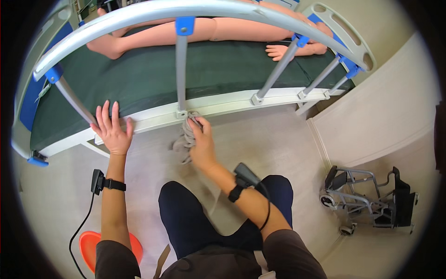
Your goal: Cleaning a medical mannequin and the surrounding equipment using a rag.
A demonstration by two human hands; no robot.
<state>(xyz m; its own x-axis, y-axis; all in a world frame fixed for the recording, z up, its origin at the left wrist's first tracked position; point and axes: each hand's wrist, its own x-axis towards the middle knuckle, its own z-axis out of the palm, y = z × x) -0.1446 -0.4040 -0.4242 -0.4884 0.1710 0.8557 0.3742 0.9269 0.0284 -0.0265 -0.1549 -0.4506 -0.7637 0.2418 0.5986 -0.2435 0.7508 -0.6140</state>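
Note:
Gripped in my right hand (pixel 202 146) is a crumpled grey-beige cloth (pixel 184 141). Its upper end presses against the white lower rail (pixel 219 108) of a hospital bed, by the foot of a metal side-rail post (pixel 181 73). The rest of the cloth hangs below the rail. My left hand (pixel 113 130) lies with fingers spread on the bed's edge, beside the leftmost post (pixel 76 99), and holds nothing. Across the green mattress (pixel 216 66) lies a training manikin (pixel 195 29), partly hidden behind the curved top rail (pixel 153 12).
A folded wheelchair (pixel 373 198) stands on the floor at right, near a pale curtain or partition (pixel 383 104). By my left arm sits an orange-red basin (pixel 87 247). Black cables (pixel 75 232) run from the devices strapped to my forearms. A blue-and-white end board (pixel 33 104) bounds the bed at left.

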